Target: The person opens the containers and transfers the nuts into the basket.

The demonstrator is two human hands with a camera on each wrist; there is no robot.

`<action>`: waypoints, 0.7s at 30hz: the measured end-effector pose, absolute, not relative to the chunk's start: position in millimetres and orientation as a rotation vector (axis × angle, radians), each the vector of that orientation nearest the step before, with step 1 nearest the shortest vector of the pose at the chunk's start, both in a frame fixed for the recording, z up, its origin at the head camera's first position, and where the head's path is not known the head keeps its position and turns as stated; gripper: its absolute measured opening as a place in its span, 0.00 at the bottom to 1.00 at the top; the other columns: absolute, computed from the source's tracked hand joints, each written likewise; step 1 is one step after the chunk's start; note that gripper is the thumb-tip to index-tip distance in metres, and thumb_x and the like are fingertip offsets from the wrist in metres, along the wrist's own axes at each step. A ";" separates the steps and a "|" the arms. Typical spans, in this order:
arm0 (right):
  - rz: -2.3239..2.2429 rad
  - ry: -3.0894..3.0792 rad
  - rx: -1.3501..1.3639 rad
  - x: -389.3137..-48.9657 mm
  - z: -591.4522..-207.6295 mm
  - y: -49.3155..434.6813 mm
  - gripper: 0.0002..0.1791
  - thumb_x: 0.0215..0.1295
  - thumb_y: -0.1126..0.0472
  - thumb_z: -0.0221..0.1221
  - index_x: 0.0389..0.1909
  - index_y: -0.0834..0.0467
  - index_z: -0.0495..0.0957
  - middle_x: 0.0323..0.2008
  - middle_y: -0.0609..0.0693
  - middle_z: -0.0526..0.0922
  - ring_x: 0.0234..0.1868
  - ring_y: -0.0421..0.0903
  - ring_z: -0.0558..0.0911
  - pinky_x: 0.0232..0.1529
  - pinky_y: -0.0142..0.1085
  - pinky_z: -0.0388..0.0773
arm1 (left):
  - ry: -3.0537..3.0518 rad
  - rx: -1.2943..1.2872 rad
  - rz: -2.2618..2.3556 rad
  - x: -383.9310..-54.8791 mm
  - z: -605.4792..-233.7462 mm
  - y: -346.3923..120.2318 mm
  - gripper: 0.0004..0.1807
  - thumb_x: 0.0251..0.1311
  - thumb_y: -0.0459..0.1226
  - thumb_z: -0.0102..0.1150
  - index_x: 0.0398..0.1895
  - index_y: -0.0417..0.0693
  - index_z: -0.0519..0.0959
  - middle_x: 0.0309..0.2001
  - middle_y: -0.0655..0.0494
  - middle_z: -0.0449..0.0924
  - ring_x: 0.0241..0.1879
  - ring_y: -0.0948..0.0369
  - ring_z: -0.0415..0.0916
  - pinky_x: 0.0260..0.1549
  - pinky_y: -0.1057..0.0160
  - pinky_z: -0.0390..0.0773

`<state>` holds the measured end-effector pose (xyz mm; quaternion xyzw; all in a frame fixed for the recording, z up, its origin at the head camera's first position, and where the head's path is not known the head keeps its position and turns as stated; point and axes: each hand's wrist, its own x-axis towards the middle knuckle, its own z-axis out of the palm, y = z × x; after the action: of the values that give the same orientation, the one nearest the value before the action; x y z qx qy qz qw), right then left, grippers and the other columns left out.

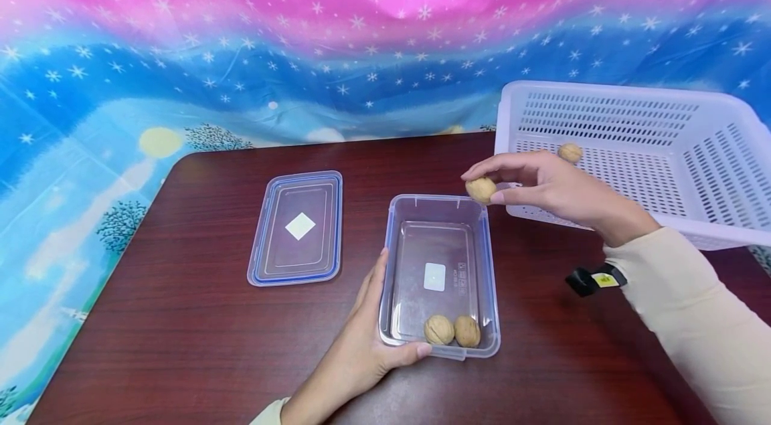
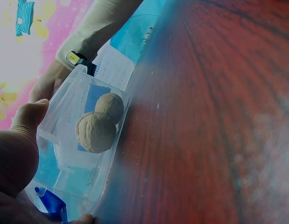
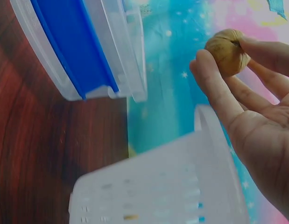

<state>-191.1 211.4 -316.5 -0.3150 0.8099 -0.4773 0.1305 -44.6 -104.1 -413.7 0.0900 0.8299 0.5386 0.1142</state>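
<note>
My right hand (image 1: 557, 185) pinches a walnut (image 1: 480, 189) between thumb and fingertips, over the far right corner of a clear plastic food container (image 1: 442, 211). In the right wrist view that walnut (image 3: 227, 52) sits at the fingertips, above the container's side. With my left hand (image 1: 361, 345) I grip the container's near left corner, the thumb at the near rim and the fingers along the left wall. Two walnuts lie side by side inside, at the near end: a left walnut (image 1: 439, 330) and a right walnut (image 1: 467, 331).
A white perforated basket (image 1: 723, 227) stands at the right, with one walnut (image 1: 569, 152) in it. To the left, a clear lid with a blue seal (image 1: 296, 226) lies flat on the dark wood table (image 1: 199, 318). Behind hangs a snowflake-patterned cloth (image 1: 361, 43).
</note>
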 end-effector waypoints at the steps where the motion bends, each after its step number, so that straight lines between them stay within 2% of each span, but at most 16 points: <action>1: -1.387 2.387 -0.888 -190.5 -315.7 214.0 0.21 0.75 0.68 0.60 0.66 0.57 0.80 0.59 0.47 0.86 0.53 0.41 0.85 0.54 0.28 0.81 | 2.433 0.264 1.580 -44.7 -413.8 -104.0 0.76 0.38 0.49 0.86 0.86 0.73 0.39 0.85 0.60 0.46 0.81 0.59 0.51 0.77 0.42 0.56; 5: -1.401 2.491 -0.740 -188.7 -313.3 224.0 0.21 0.75 0.66 0.60 0.66 0.55 0.80 0.58 0.47 0.86 0.53 0.42 0.85 0.52 0.28 0.82 | 2.431 0.258 1.582 -44.4 -413.7 -103.8 0.76 0.38 0.49 0.87 0.86 0.74 0.39 0.85 0.60 0.46 0.81 0.59 0.51 0.77 0.41 0.56; 12: -1.417 2.588 -0.428 -189.9 -312.7 247.3 0.23 0.75 0.60 0.62 0.69 0.48 0.78 0.53 0.41 0.87 0.53 0.39 0.84 0.48 0.30 0.82 | 2.441 0.263 1.572 -44.1 -413.8 -103.7 0.76 0.39 0.50 0.86 0.86 0.75 0.39 0.85 0.60 0.47 0.81 0.59 0.51 0.77 0.41 0.56; 15: -1.393 2.643 -0.337 -191.2 -313.9 260.6 0.24 0.76 0.57 0.62 0.70 0.47 0.77 0.54 0.38 0.87 0.55 0.36 0.82 0.51 0.27 0.77 | 2.438 0.270 1.577 -44.2 -413.6 -103.5 0.76 0.39 0.49 0.86 0.86 0.74 0.39 0.85 0.60 0.47 0.81 0.59 0.52 0.77 0.42 0.57; 18: -1.371 2.668 -0.234 -193.3 -315.3 274.7 0.26 0.75 0.51 0.62 0.72 0.45 0.75 0.57 0.36 0.86 0.58 0.33 0.79 0.54 0.28 0.71 | 2.428 0.275 1.588 -44.5 -413.1 -103.6 0.76 0.39 0.49 0.86 0.86 0.72 0.40 0.85 0.60 0.47 0.80 0.60 0.53 0.77 0.44 0.57; 21: -1.368 2.667 -0.116 -195.9 -317.7 287.9 0.29 0.74 0.46 0.63 0.74 0.43 0.72 0.60 0.35 0.83 0.61 0.33 0.76 0.59 0.38 0.67 | 2.421 0.275 1.597 -44.7 -413.0 -103.7 0.76 0.39 0.48 0.86 0.86 0.72 0.40 0.84 0.61 0.48 0.80 0.61 0.54 0.78 0.45 0.57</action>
<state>-195.9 287.9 -317.7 -0.0385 0.8868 -0.4551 0.0710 -44.7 -103.7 -413.0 0.0937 0.8256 0.5446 0.1140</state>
